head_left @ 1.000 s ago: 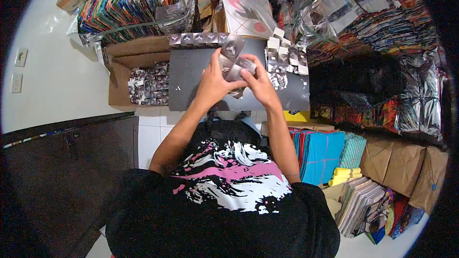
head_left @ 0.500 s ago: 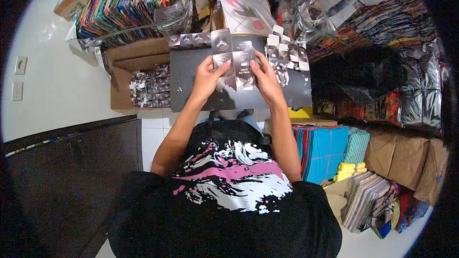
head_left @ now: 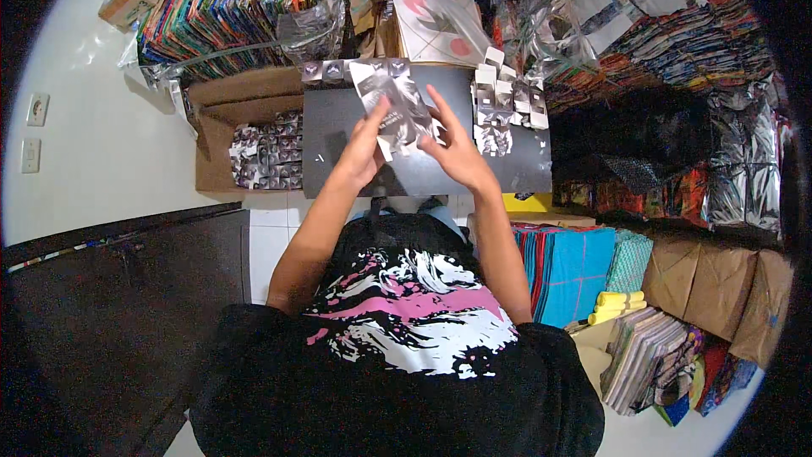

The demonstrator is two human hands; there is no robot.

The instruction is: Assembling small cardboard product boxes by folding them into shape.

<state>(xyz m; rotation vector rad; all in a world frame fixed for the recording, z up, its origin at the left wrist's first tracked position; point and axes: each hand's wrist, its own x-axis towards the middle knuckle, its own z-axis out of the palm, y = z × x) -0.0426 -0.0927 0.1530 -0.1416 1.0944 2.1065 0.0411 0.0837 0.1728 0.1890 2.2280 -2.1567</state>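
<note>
Over a dark tabletop [head_left: 330,131], a grey printed carton blank [head_left: 391,97] with white flaps is held up, tilted and partly folded. My left hand [head_left: 362,152] grips its lower left side, the thumb on the printed face. Beside its lower right edge is my right hand [head_left: 461,156], fingers and thumb spread apart; whether the thumb tip touches the carton I cannot tell. At the table's right, several small boxes [head_left: 507,101] stand with white flaps up. A row of matching grey boxes [head_left: 326,72] lines the back left edge.
An open cardboard box [head_left: 211,135] left of the table holds many small grey boxes [head_left: 269,152]. Behind stand bundled packets [head_left: 237,13] and a white printed sheet [head_left: 440,30]. Stacked plastic-wrapped goods [head_left: 677,51] rise at right. Folded blue cloths [head_left: 584,271] lie at lower right.
The carton has turned and tilted, and its shape has begun to fold. My right hand has let go of its right side and opened; my left hand keeps its hold.
</note>
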